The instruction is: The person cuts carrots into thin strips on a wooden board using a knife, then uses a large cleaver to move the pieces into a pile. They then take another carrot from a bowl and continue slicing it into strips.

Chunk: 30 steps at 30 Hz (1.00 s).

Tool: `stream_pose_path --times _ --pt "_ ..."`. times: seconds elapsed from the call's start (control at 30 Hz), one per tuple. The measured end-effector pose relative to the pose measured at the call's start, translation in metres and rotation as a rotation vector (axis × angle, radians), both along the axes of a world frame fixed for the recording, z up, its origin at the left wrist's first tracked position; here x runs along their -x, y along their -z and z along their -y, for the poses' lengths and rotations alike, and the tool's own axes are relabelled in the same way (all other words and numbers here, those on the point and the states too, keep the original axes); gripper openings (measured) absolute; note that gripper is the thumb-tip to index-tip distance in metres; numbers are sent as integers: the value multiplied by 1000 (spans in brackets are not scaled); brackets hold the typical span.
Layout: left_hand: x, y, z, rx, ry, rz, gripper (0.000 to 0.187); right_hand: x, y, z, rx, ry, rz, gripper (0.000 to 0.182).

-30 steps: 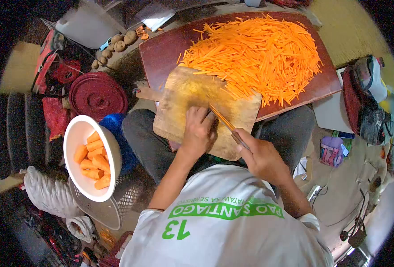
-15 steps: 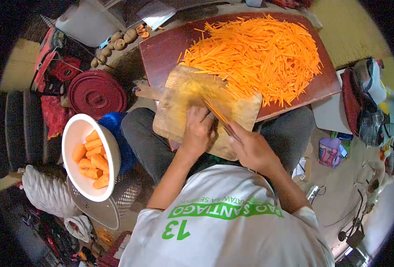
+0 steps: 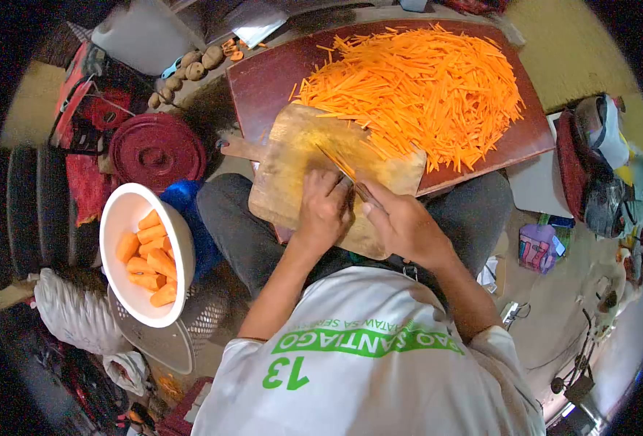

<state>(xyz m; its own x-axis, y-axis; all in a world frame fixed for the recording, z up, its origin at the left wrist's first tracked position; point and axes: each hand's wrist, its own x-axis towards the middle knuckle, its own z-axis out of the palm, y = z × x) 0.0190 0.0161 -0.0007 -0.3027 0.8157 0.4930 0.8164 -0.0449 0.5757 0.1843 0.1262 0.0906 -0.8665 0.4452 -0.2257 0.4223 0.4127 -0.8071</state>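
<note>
A worn wooden cutting board (image 3: 281, 171) lies over my lap and the table's near edge, its middle stained yellow-orange. My left hand (image 3: 325, 207) presses on it with curled fingers; whatever is under them is hidden. In my right hand (image 3: 409, 225), the handle of a knife (image 3: 338, 161) is gripped, its blade slanting away to the left just past my left fingertips. Beyond the board, a large heap of carrot strips (image 3: 438, 94) covers much of the red table and spills onto the board's far edge.
At left stands a white basin (image 3: 185, 251) holding several peeled carrots (image 3: 147, 251). Behind it are a dark red lidded bucket (image 3: 154, 152) and a blue bag (image 3: 191, 232). The red tabletop (image 3: 263, 87) reaches away from me. A purple pouch (image 3: 538, 247) lies at right.
My right hand and the knife have shifted a little forward and left across the board. The left hand stays nearly in place, fingers still curled.
</note>
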Motion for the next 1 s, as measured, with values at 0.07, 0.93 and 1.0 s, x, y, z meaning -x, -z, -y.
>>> stream_pose_path --times 0.07,0.93,1.0 --pt "-1 -1 1 24 -10 -15 33 -9 -4 0 17 18 -55 46" --pt "-3 -3 6 60 -63 -50 27 -13 2 9 22 28 32 39" --pt "-2 2 6 68 -63 -45 28 -8 5 11 -3 24 17 39"
